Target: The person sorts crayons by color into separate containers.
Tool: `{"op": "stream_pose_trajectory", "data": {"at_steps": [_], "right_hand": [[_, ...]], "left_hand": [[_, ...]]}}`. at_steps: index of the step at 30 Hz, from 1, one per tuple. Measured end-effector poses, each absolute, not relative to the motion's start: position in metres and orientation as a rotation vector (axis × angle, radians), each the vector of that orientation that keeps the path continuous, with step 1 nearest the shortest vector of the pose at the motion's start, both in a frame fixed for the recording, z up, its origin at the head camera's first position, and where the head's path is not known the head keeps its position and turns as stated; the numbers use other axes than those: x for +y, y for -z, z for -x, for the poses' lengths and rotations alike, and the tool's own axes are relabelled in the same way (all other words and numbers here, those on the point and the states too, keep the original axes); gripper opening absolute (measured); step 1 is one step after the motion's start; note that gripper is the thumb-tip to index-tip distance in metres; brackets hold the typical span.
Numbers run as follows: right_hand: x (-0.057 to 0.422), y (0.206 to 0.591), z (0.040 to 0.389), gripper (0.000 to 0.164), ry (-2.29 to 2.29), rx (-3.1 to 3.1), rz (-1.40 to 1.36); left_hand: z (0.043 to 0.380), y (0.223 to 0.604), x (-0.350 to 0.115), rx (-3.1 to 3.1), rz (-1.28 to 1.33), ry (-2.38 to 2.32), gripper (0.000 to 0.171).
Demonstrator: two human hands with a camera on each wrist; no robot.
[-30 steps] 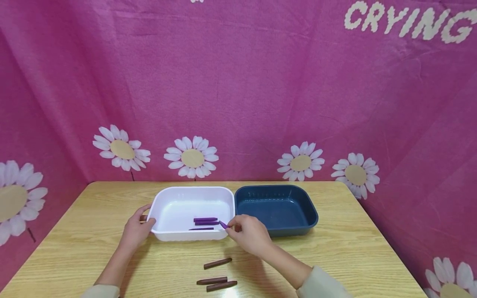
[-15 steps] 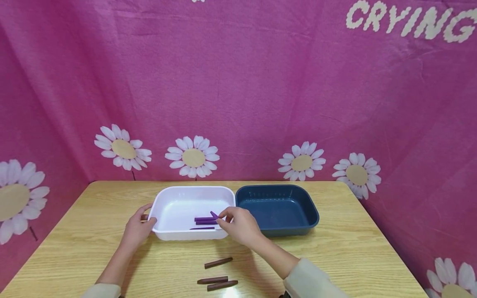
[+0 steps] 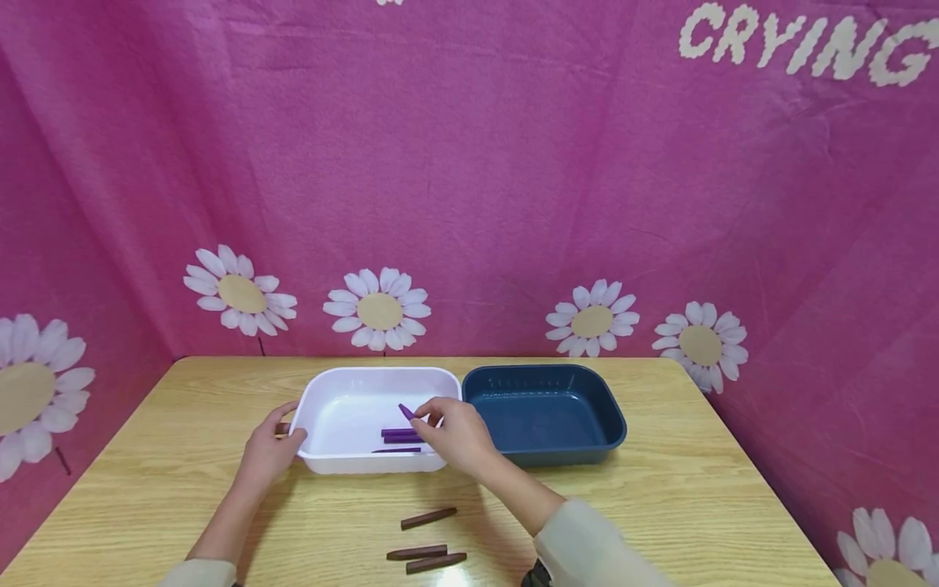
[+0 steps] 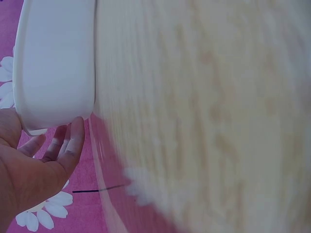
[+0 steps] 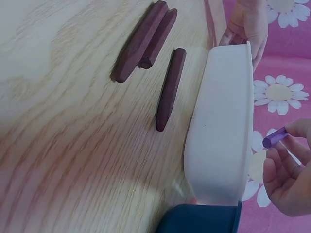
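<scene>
A white plastic tray [image 3: 374, 465] stands toward the back of the table, and my left hand [image 3: 271, 451] grips its left end, thumb at the rim and fingers along the outer wall. Above the tray's right half, my right hand [image 3: 462, 439] pinches a purple crayon [image 3: 406, 411] between thumb and fingertips; the crayon slants, its far end up and left. Several more purple crayons [image 3: 398, 432] lie on the tray floor below, partly covered by the hand. In the right wrist view, the end of the held purple crayon [image 5: 275, 138] sticks out from the fingertips.
A dark blue tray [image 3: 544, 456] stands right against the white tray's right end. On the wooden table [image 3: 682, 489] in front lie three brown crayons: one single crayon [image 3: 429, 518] and a pair [image 3: 436, 563] side by side. A pink curtain [image 3: 477, 179] with daisies hangs behind.
My right hand has moved left, from the white tray's front right corner to over its inside, carrying the purple crayon. My left hand has stayed on the tray's left end.
</scene>
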State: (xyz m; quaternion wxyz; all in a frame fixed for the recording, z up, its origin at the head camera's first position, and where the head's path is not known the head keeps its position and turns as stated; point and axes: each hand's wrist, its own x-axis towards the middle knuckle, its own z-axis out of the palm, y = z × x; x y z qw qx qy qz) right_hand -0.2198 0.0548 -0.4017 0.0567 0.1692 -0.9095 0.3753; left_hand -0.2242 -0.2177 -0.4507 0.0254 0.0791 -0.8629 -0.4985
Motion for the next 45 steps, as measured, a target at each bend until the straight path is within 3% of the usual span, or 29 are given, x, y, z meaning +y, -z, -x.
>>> {"op": "stream_pose_trajectory", "data": {"at_steps": [45], "right_hand": [[0.028,0.430,0.244,0.013,-0.823,-3.009,-0.551]], "left_hand": [[0.224,0.451,-0.218,-2.670,-0.248,1.558,0.056]]}}
